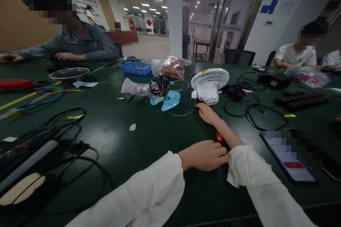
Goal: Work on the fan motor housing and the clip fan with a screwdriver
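Note:
My left hand (204,155) is at the cuff of my right white sleeve (236,156), its fingers closed at the cloth edge. My right forearm is bare below that cuff. Farther forward, my right hand (209,114) hangs over the table with fingers stretched, nothing visible in it. Just beyond its fingertips stands a white fan housing with a round grille (209,92). To the left lies a fan motor (159,86) with light blue blades (170,100) and a white stand. An orange-handled tool, maybe a screwdriver (219,137), lies partly behind my right forearm.
A blue bin (135,68) and a plastic bag of reddish parts (174,67) stand at the back. Black cables (255,115) and a phone (287,159) lie to the right. Coiled cables (80,149) cover the left. People sit across the dark green table (119,173).

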The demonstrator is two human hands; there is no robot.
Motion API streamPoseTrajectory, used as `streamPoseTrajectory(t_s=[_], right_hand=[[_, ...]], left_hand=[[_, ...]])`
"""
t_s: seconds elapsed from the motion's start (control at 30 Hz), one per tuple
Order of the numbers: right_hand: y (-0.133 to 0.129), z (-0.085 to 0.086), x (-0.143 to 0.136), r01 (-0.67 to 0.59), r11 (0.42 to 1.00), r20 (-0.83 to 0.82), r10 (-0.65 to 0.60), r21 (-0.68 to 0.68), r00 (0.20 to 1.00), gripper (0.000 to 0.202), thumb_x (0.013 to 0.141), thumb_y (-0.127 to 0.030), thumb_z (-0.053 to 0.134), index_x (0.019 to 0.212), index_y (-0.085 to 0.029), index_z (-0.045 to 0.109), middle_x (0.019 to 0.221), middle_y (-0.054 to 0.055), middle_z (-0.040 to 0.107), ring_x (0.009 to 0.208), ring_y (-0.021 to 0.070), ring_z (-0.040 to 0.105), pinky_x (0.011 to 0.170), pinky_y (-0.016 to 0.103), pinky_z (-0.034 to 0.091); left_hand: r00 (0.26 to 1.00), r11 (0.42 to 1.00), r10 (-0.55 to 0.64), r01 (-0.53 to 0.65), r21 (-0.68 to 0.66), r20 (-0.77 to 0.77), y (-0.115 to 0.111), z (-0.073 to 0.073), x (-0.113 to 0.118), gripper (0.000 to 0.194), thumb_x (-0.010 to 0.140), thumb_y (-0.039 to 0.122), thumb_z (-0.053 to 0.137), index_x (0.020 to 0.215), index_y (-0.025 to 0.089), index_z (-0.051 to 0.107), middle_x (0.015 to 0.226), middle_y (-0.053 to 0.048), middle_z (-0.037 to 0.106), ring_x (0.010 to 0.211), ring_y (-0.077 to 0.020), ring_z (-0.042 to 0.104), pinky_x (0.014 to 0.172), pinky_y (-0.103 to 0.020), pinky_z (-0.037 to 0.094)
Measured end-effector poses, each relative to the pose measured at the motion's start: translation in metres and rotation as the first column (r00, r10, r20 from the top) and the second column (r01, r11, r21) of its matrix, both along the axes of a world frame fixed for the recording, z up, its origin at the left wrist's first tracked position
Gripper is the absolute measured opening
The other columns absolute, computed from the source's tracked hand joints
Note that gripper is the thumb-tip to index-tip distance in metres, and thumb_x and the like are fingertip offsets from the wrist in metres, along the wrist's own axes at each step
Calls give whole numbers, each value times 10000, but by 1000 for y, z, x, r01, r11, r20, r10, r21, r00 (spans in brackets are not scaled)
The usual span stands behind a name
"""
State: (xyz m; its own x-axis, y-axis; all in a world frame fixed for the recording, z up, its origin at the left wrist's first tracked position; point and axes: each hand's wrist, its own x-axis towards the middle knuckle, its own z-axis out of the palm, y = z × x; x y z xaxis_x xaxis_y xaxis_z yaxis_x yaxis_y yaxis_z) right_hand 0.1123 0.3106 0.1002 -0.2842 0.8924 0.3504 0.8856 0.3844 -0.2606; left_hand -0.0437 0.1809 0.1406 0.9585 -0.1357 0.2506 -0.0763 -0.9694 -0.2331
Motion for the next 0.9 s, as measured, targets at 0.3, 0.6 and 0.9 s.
streamPoseTrajectory(t_s=[0.3, 0.6, 0.9], right_hand=[[2, -4, 2, -19, 1000, -71, 17, -22, 997, 409, 895, -90, 386, 1270, -117, 549, 1299, 151, 556, 1211, 207, 512, 1036, 364, 406], [-7, 6, -2, -59, 998, -106, 62, 26, 992, 498, 847, -64, 409, 1339, -111, 471, 1340, 158, 511, 1252, 225, 475, 1065, 399, 387], [-15, 21, -7, -196, 980, -114, 191, -35, 975, 433, 845, -58, 452, 1244, -159, 584, 1368, 112, 517, 1292, 216, 444, 1100, 406, 341]], left_hand=[[953, 945, 236, -271, -182, -192, 3, 7, 1, 114, 917, 280, 456, 965, 187, 503, 851, -20, 628, 635, -148, 609, 478, -283, 390], [953, 939, 250, -282, -195, -174, 2, 5, 0, 103, 907, 262, 459, 958, 182, 500, 883, -39, 635, 663, -154, 626, 517, -279, 419], [952, 934, 242, -282, -220, -189, 2, 7, 0, 105, 907, 262, 459, 966, 184, 500, 890, -40, 639, 664, -154, 624, 520, -269, 428]])
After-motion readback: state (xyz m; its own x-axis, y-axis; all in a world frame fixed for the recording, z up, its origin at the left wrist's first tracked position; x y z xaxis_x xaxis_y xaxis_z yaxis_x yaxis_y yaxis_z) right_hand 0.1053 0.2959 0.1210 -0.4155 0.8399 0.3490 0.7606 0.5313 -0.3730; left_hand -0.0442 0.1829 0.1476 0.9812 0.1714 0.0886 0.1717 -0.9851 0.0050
